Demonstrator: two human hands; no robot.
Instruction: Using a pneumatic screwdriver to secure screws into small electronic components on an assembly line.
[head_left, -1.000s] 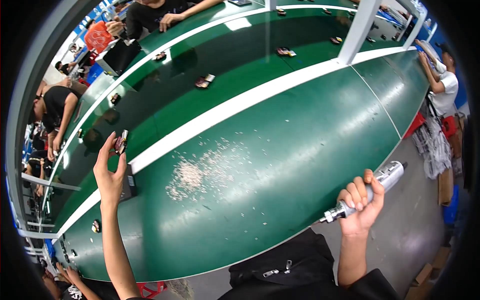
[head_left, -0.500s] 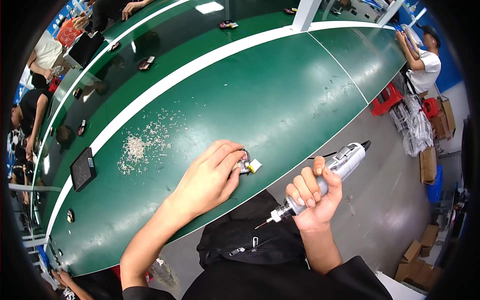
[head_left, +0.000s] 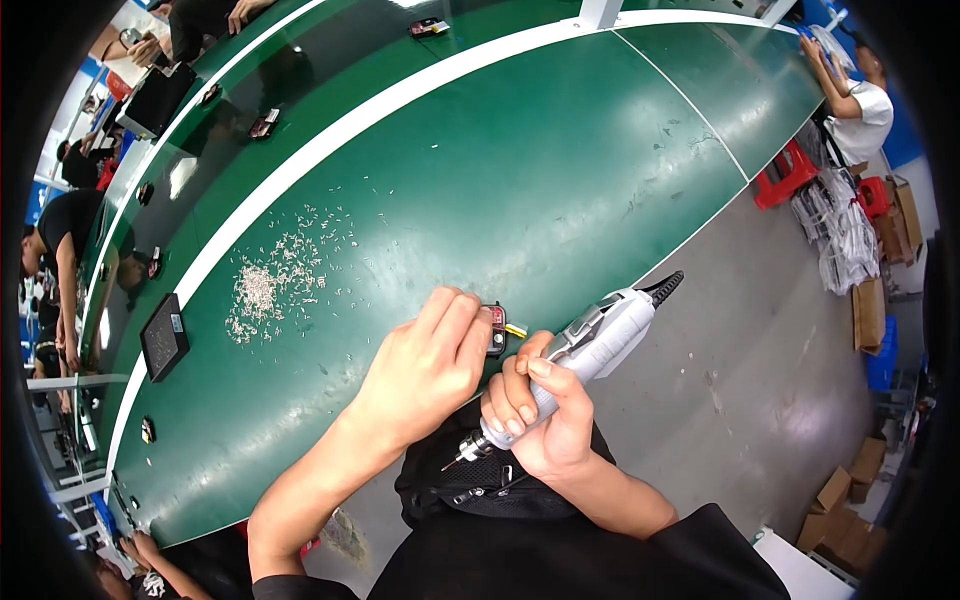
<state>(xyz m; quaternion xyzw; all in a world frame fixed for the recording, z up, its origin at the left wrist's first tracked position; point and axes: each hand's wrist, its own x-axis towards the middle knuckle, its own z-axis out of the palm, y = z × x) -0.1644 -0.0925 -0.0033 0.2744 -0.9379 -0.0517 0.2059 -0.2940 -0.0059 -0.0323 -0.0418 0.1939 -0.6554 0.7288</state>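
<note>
Fingers of the left hand [head_left: 425,365] pinch a small dark part [head_left: 497,330] with a red face and a yellow tip, holding it right at the near edge of the green table [head_left: 560,170]. Fingers of the right hand [head_left: 540,415] are clenched around a white rotary tool [head_left: 575,355], its metal chuck and bit pointing down-left toward the person's lap, its black cord end sticking up over the table edge. Both hands sit just beside each other, almost touching, above that near rim where green surface meets grey floor [head_left: 760,350].

Lots of open room on the table ahead of the hands: a broad bare green stretch runs up to the white stripe [head_left: 400,105]. Off to the left lies a scatter of pale shavings [head_left: 275,285], well apart from the hands, and farther left a black tray [head_left: 163,337] near the stripe. Beyond the stripe, small dark pieces sit on the far lane. At the far right end another person [head_left: 860,95] leans on the table, with red stools [head_left: 785,175] and cardboard boxes [head_left: 875,310] along the floor there.
</note>
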